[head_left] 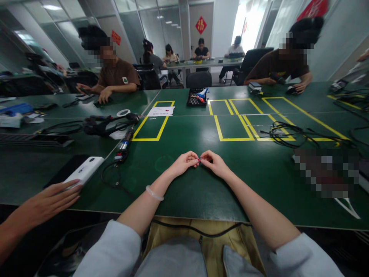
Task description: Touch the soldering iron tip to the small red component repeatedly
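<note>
Head view: two bare hands meeting over a green tabletop (187, 198). The small red piece (198, 160) sits between the two sets of fingertips, near the front edge of the table; too little of it shows to name it more closely. From where I stand, I judge it light and easily dropped; whether it is stiff or soft, slick or fragile, I cannot tell. Its smallness favours a thumb-and-forefinger hold at opposite ends. The left hand (186, 159) pinches it between thumb and forefinger, the other fingers curled beneath. The right hand (213, 163) mirrors this, its thumb and forefinger closed on the opposite side. Both forearms slant inward from the table's edge, wrists low, forming an inverted V; a pale bracelet (154, 193) rings the left one.
</note>
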The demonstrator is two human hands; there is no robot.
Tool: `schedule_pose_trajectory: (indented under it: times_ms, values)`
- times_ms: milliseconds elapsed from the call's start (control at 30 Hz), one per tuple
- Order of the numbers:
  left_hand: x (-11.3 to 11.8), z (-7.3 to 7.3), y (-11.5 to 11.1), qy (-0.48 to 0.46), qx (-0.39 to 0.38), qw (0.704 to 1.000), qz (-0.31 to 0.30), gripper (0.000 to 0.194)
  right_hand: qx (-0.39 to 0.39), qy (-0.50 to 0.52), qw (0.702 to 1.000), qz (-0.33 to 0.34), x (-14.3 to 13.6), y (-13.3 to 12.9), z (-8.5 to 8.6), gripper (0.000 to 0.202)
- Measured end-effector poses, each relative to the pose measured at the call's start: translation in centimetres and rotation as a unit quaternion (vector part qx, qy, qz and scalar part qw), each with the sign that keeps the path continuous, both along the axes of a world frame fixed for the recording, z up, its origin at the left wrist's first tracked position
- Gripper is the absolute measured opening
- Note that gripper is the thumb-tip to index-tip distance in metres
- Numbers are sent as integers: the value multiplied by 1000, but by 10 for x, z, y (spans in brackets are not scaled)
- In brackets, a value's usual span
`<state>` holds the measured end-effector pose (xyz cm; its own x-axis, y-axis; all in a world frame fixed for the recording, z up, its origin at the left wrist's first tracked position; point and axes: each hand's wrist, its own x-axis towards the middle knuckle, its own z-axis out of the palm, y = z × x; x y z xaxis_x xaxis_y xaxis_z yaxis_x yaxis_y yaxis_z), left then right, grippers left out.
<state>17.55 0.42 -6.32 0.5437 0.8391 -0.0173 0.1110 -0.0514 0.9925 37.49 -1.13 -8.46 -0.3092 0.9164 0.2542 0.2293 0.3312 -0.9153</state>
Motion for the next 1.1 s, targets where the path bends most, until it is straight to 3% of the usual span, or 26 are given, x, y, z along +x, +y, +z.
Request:
schedule_pose_trajectory:
  times_ms: [300,400,467,533,567,633,700,767,833,933,1000,1100]
  values:
    - [0,3,-4,52,58,997,11,31,-10,-13,1000,23,2,0,1,16]
    - [-16,15,-2,116,97,988,15,46,-14,-17,1000,19,3,1,2,14]
    - [-38,24,1,180,129,975,28,51,-15,-21,1000,16,3,0,3,13]
    - [-70,32,5,273,191,940,75,51,-15,-23,1000,15,3,0,3,13]
    - [-89,35,8,331,228,909,115,52,-14,-24,999,16,3,0,3,12]
    - [-132,39,13,456,279,818,214,55,-13,-27,999,15,3,-1,3,12]
    - [-176,39,18,552,273,730,294,65,-12,-28,999,12,2,-2,4,12]
    - [-217,37,23,614,234,681,324,76,-13,-29,999,12,2,-2,5,12]
    - [-251,33,28,649,175,670,313,81,-15,-28,999,13,1,-2,4,12]
    - [-281,26,33,663,114,686,277,75,-16,-27,999,15,1,-1,3,13]
    - [-286,22,34,657,125,691,274,71,-15,-27,999,14,0,-1,2,14]
    - [-273,21,29,647,162,689,283,70,-13,-25,1000,11,-1,-2,2,14]
